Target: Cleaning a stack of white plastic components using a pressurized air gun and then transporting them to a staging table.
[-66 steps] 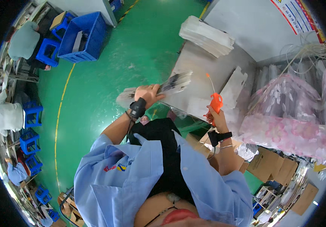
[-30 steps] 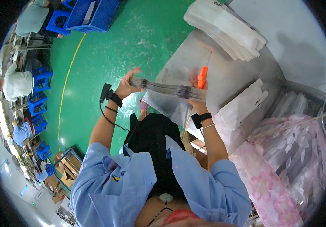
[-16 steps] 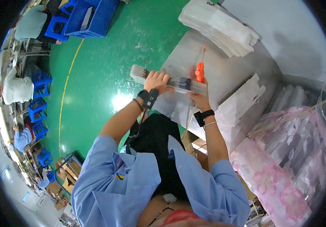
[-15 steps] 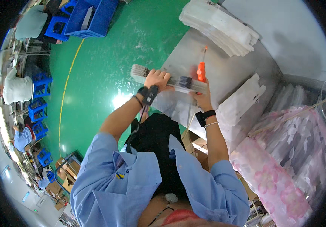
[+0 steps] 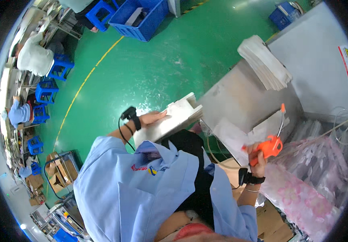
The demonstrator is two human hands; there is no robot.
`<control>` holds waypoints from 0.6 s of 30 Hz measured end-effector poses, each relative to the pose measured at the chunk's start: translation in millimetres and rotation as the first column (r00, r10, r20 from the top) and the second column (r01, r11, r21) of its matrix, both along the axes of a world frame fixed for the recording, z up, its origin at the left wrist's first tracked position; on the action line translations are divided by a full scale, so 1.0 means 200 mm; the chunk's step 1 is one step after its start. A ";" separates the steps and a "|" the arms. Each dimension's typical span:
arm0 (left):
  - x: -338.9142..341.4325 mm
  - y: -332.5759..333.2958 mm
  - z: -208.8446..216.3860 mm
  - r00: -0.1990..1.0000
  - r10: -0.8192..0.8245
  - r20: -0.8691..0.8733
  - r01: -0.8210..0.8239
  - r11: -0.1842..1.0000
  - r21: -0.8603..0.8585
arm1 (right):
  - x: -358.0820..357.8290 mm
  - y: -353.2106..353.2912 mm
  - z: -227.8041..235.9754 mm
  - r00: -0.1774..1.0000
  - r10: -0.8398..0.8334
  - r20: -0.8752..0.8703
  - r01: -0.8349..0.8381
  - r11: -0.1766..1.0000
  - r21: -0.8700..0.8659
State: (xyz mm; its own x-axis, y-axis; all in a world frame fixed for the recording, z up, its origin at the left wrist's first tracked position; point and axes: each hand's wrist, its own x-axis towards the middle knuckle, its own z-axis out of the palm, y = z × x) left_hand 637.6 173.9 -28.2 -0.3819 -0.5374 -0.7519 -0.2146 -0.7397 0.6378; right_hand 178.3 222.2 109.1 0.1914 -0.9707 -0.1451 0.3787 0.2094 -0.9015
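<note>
My left hand [image 5: 153,117] grips a stack of flat white plastic pieces [image 5: 178,117] with notched ends, held low in front of my body, left of the metal table [image 5: 232,90]. Its fingers lie over the top, and the stack's near end is partly covered by my hand and sleeve. Over on the right, my right hand [image 5: 257,156] is wrapped round the handle of an orange air blow gun [image 5: 270,147]. The gun's thin metal nozzle with an orange tip points up and away from me.
Another white stack [image 5: 264,62] lies at the table's far end; loose white sheets [image 5: 238,135] lie nearer. Clear plastic bags [image 5: 317,149] and pink floral sheeting [image 5: 299,197] fill the right side. A blue crate [image 5: 139,26], stools and seated people are at the left.
My hands have parted: the stack has come nearer my body in the left hand. My right hand has let go of the stack and moved right and nearer with the blow gun. The view has shifted.
</note>
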 end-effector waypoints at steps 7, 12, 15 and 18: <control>0.29 0.22 -0.22 0.962 0.145 0.232 -0.148 0.989 -0.004 | 0.63 -0.03 0.14 0.320 0.754 -0.573 -0.549 0.641 0.537; 0.42 0.31 -0.42 0.916 0.314 0.250 -0.294 0.949 -0.115 | 0.90 -0.05 0.13 0.110 0.703 -0.702 -0.480 0.656 0.582; 0.50 0.26 -0.33 0.965 0.258 0.054 -0.250 0.960 -0.124 | 1.00 -0.01 0.17 0.354 0.755 -0.553 -0.560 0.644 0.521; 0.52 0.28 -0.28 0.928 0.356 0.112 -0.339 0.929 -0.147 | 1.05 -0.03 0.09 0.149 0.684 -0.714 -0.432 0.694 0.575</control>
